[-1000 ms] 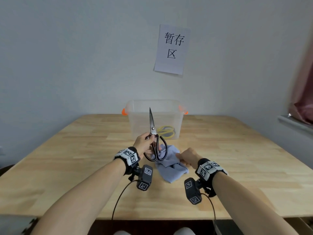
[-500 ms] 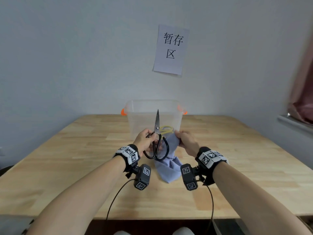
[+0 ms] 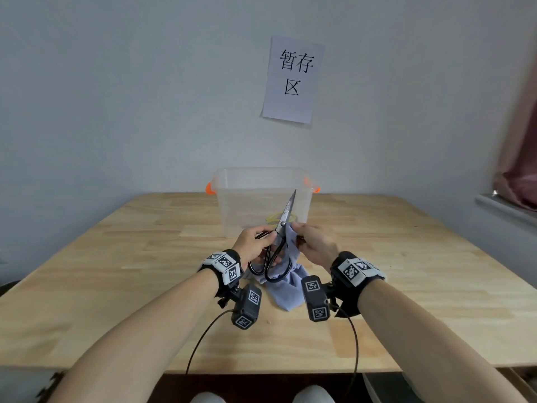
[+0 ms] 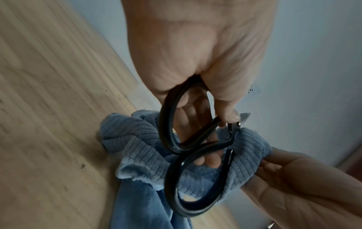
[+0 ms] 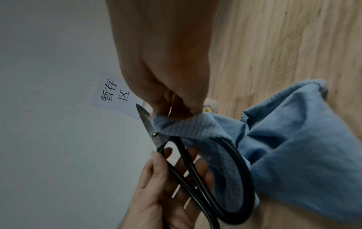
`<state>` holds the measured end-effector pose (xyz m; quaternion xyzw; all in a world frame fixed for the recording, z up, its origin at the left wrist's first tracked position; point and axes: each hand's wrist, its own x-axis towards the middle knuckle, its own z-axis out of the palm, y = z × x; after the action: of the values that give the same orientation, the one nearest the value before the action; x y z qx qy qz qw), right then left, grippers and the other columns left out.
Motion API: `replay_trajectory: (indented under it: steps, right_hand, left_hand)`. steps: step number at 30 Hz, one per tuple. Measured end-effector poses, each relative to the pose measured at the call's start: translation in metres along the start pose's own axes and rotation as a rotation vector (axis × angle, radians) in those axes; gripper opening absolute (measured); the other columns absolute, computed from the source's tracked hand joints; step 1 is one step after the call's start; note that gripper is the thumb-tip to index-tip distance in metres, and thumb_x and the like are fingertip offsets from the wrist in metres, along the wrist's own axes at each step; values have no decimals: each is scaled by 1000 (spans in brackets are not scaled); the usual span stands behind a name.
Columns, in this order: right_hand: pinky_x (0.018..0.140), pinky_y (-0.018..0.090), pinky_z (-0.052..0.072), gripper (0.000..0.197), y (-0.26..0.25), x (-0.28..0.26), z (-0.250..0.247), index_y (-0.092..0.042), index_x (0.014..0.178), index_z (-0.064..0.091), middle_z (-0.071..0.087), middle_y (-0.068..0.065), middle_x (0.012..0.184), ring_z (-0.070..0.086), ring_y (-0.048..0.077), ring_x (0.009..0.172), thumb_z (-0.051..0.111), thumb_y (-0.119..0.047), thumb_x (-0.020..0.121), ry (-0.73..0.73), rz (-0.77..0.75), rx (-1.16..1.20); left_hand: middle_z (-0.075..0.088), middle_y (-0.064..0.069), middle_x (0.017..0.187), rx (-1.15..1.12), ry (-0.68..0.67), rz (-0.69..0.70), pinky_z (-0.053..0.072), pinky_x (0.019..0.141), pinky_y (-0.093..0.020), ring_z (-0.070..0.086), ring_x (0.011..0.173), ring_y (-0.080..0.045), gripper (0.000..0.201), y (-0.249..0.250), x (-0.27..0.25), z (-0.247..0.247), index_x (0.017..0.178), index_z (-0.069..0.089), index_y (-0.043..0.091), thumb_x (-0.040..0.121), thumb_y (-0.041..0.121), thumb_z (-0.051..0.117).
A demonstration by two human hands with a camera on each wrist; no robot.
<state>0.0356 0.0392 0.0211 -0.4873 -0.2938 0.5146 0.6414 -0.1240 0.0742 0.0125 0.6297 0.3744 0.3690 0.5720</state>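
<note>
Black-handled scissors (image 3: 286, 212) point up | left hand (image 3: 254, 242) grips their handles | right hand (image 3: 316, 244) pinches blue cloth (image 3: 289, 298) beside the pivot | cloth trails onto wooden table (image 3: 116, 271)

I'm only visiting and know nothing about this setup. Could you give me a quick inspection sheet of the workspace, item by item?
Surface: pale wooden table.
Job's things: scissors, tip pointing up and away; blue cloth, one end raised to the scissors near the pivot, the rest lying on the table.
Clutter: clear bin with orange handles at the far side, something yellow inside.
Hands: left hand grips the scissors by the handles; right hand pinches the cloth beside the blade.
Cables: black cables hang from both wrist cameras over the near edge.
Surroundings: grey wall with a paper sign; curtain at the right.
</note>
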Motion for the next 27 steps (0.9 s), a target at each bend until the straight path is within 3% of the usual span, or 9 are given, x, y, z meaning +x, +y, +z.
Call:
replay_trajectory:
  steps: [3, 6, 8, 11, 14, 16, 19, 23, 27]
  right_hand:
    - [81, 27, 46, 30, 2, -6, -2, -2, 93, 63, 63, 10, 86, 58, 17, 79, 36, 10, 100, -120, -16, -59]
    - [63, 18, 49, 12, 5, -10, -4, -3, 103, 61, 62, 7, 84, 62, 10, 69, 56, 5, 95, -112, -92, -222]
    - [52, 15, 49, 13, 8, -11, 0, -4, 90, 55, 61, 6, 76, 64, 4, 55, 61, 7, 91, -64, -161, -247]
    - [55, 20, 56, 20, 15, -11, 6, -8, 81, 52, 65, 8, 76, 67, 8, 56, 66, 5, 89, -54, -210, -300]
    - [54, 22, 54, 16, 20, -9, 5, -6, 76, 61, 67, 4, 67, 66, 12, 57, 69, -6, 90, -80, -201, -379]
    - [49, 22, 43, 31, 24, -4, 2, -9, 63, 58, 56, 0, 56, 52, 11, 50, 71, -19, 90, -79, -204, -493]
    - [44, 21, 25, 51, 27, -2, 4, -15, 49, 44, 36, -6, 44, 30, 7, 41, 72, -28, 90, 37, -257, -577]
    - [39, 9, 29, 48, 24, -14, 9, -13, 49, 47, 36, -14, 31, 36, 1, 30, 66, -13, 93, 110, -316, -551]
    - [50, 26, 39, 44, 28, -5, 9, 0, 55, 65, 55, 2, 48, 48, 10, 45, 71, -25, 91, 158, -318, -612]
  left_hand:
    - [72, -15, 95, 24, 28, 3, 61, 68, -41, 72, 76, -33, 18, 0, 3, -1, 113, 65, 14, 95, 19, 64]
    - [73, -12, 88, -3, -5, -23, 60, 55, -35, 72, 65, -29, 13, 2, 3, -1, 110, 65, 19, 97, 20, 62]
    - [72, -9, 90, 55, -4, -2, 56, 50, -28, 71, 63, -22, 10, 2, 2, 0, 106, 66, 23, 98, 22, 61]
    - [69, -9, 104, 129, 10, 24, 53, 57, -28, 67, 79, -24, 14, 2, 5, 1, 94, 66, 32, 100, 22, 57]
    - [70, -10, 101, 47, -25, -22, 51, 47, -27, 68, 69, -26, 22, 2, 3, 1, 88, 67, 21, 102, 19, 51]
    - [71, -16, 99, -41, -83, -70, 54, 45, -30, 68, 63, -31, 25, 2, 2, 0, 91, 66, 13, 104, 23, 48]
    - [68, -22, 86, -80, -147, -121, 60, 57, -39, 67, 65, -33, 33, 0, 4, 2, 105, 63, 14, 106, 35, 39]
    - [68, -23, 82, -37, -124, -100, 55, 52, -31, 65, 57, -28, 47, 1, 5, 4, 116, 64, 12, 106, 44, 31]
    - [66, -18, 72, 2, -72, -64, 54, 48, -32, 62, 51, -28, 49, -4, 4, 5, 113, 68, 12, 106, 44, 32]
